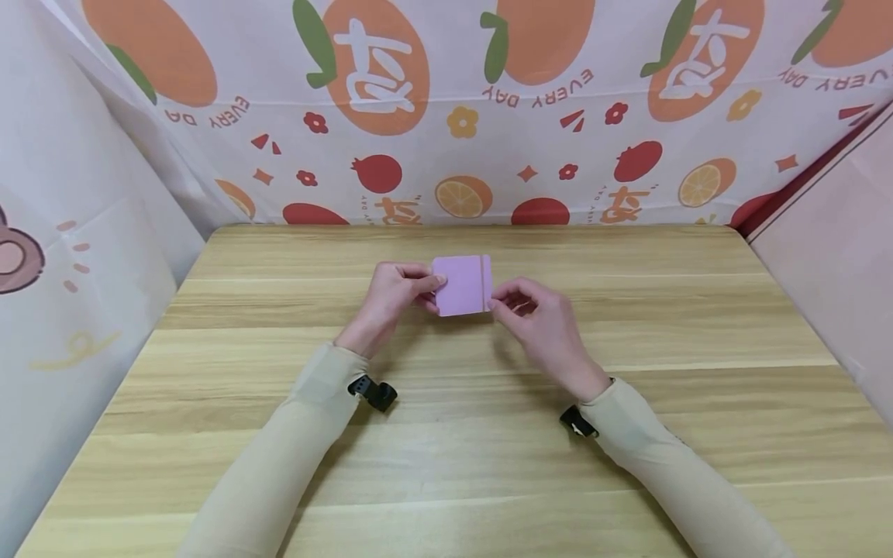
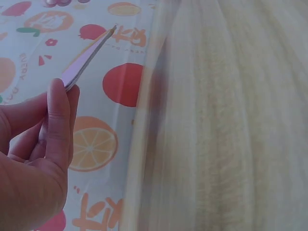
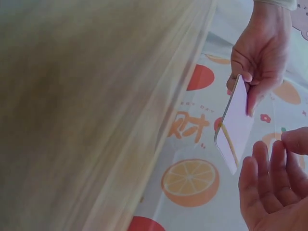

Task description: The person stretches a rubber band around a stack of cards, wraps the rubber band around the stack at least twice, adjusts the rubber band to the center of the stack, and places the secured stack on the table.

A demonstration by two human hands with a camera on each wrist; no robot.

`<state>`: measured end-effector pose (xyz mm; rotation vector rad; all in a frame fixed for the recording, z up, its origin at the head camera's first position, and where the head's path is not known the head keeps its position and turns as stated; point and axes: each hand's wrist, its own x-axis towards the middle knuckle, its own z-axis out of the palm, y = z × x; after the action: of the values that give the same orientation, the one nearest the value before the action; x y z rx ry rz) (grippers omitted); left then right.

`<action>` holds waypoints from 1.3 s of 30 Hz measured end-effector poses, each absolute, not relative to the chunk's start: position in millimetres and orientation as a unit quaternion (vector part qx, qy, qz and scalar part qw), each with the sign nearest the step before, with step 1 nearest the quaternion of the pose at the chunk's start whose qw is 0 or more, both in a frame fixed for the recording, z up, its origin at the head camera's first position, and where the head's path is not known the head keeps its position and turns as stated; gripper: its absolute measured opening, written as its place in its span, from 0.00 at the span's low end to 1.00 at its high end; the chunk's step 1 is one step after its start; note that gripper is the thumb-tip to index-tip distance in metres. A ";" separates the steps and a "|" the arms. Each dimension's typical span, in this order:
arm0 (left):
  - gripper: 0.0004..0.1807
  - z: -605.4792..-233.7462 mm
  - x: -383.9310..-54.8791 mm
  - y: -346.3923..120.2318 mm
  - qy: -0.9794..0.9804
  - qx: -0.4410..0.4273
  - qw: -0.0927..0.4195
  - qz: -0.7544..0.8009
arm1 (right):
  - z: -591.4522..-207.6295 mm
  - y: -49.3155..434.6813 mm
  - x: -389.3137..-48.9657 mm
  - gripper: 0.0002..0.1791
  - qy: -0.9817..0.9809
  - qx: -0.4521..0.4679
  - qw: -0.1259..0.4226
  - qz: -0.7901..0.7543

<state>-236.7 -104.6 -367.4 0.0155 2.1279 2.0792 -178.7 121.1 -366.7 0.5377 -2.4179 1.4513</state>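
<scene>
A small pink-lilac notebook [image 1: 460,287] is held up over the table near its far side, cover towards me. A tan elastic band [image 1: 482,283] runs down it close to the right edge. My left hand [image 1: 391,302] pinches the notebook's left edge, thumb on the cover and fingers behind. In the left wrist view the notebook [image 2: 79,67] appears nearly edge-on, tilted. My right hand [image 1: 547,325] is by the lower right corner, fingers loosely bent. The right wrist view shows a small gap between the right hand's fingertips [image 3: 248,163] and the notebook [image 3: 239,120].
Beneath both arms lies a wood-grain table [image 1: 446,465]. A white curtain [image 1: 446,155] printed with fruit hangs behind its far edge, and pale cloth [image 1: 70,194] hangs on the left. Dark straps [image 1: 373,393] show at both wrists.
</scene>
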 end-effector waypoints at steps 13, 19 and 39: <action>0.10 -369.5 -235.8 -102.8 0.702 0.044 0.110 0.703 | -357.9 137.5 -189.6 0.07 -0.826 0.161 0.157 0.516; 0.10 -368.1 -231.9 -96.8 0.696 0.061 0.128 0.704 | -355.4 144.7 -194.2 0.10 -0.830 0.161 0.166 0.508; 0.13 -364.8 -222.4 -88.2 0.692 0.086 0.154 0.700 | -360.3 148.6 -200.4 0.10 -0.821 0.145 0.112 0.540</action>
<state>-222.4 -88.2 -364.8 0.2470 1.9829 2.0065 -200.4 148.6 -360.3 0.4252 -2.4121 1.5860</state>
